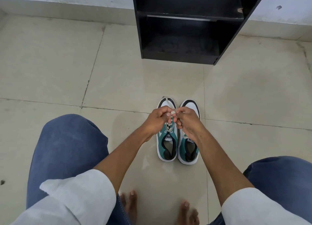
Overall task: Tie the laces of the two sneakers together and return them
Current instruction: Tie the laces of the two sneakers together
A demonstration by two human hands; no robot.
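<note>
Two teal and white sneakers stand side by side on the tiled floor, toes pointing away: the left sneaker (pixel 166 143) and the right sneaker (pixel 188 147). Above their toe ends my left hand (pixel 156 120) and my right hand (pixel 188 121) meet, both pinching the pale laces (pixel 172 113) between fingertips. One lace end (pixel 166 100) trails over the left shoe's toe. My hands hide most of the lacing and the knot area.
A black open shelf unit (pixel 189 24) stands against the wall straight ahead, its lower compartment at floor level. My knees in blue jeans (pixel 67 148) flank the shoes, and my bare feet (pixel 130 206) rest on the floor below.
</note>
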